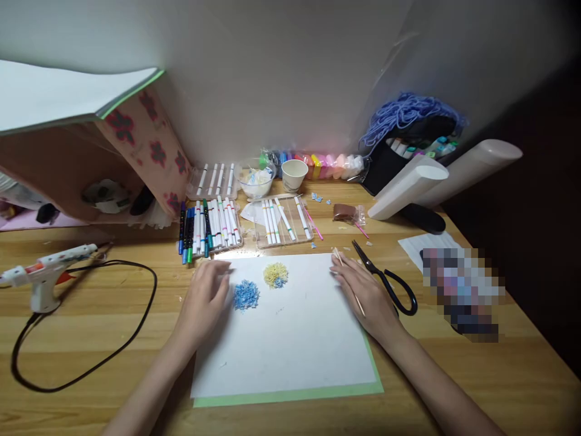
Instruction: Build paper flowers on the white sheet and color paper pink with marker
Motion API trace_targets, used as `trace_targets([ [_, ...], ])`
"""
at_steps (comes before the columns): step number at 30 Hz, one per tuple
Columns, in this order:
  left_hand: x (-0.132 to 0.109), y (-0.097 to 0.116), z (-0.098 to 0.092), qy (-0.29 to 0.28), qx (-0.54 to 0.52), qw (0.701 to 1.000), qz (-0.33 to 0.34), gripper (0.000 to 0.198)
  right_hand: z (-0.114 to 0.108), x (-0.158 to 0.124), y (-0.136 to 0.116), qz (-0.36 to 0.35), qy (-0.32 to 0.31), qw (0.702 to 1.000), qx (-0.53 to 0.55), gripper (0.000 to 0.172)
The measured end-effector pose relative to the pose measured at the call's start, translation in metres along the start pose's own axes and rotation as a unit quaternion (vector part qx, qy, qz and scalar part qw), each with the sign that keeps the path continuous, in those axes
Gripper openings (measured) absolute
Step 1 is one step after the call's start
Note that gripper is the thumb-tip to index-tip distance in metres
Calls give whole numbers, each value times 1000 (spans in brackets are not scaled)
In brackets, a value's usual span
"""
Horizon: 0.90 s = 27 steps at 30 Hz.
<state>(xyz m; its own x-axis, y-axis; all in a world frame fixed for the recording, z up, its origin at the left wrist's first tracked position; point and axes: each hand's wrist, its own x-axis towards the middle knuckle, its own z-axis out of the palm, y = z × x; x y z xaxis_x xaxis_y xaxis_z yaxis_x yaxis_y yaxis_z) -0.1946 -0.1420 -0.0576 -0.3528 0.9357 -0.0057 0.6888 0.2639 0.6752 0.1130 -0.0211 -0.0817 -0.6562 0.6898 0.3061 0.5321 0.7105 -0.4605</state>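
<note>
A sheet of white paper (290, 345) lies over a green sheet (290, 398) in front of me. On its upper part sit a pile of blue shreds (246, 295) and a pile of pale yellow shreds (275, 274), the yellow one with some blue at its lower edge. My left hand (206, 297) rests at the paper's left edge beside the blue pile, thumb apart from the fingers, holding nothing. At the right edge, my right hand (363, 293) holds a thin wooden stick (358, 301) among its fingers. Black-handled scissors (385, 278) lie just right of that hand.
Marker pens (218, 224) and a clear tray of pens (281, 221) lie behind the paper. Behind them stand a clear bowl (256, 183) and a paper cup (294, 175). A corded glue gun (45, 272) is left; white tubes (408, 188) stand right.
</note>
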Motion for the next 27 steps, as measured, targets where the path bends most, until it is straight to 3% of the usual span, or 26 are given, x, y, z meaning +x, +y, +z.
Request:
trace_targets([
  [3,-30,-16,0,86,-67,987,-119,32,4,2,0,-70,-58,996,17,26],
  [6,-50,-21,0,106,-123,970,-181,41,13,2,0,-18,-37,999,24,24],
  [10,-54,-14,-1,121,-184,951,-218,51,25,-2,2,17,3,999,46,24],
  [13,-49,-7,-2,130,-200,947,-216,56,28,-4,2,17,15,997,68,25],
  [17,-43,-1,-3,67,-222,955,-186,43,24,-4,0,23,35,992,119,27],
  [20,-34,-2,-8,60,-280,946,-154,42,14,-6,-4,35,82,982,164,30],
  [24,-12,-5,-32,81,-306,940,-126,50,2,-9,-8,128,151,959,203,34],
  [27,14,-5,-53,93,-316,939,-102,56,-5,-1,-11,211,145,927,276,40],
])
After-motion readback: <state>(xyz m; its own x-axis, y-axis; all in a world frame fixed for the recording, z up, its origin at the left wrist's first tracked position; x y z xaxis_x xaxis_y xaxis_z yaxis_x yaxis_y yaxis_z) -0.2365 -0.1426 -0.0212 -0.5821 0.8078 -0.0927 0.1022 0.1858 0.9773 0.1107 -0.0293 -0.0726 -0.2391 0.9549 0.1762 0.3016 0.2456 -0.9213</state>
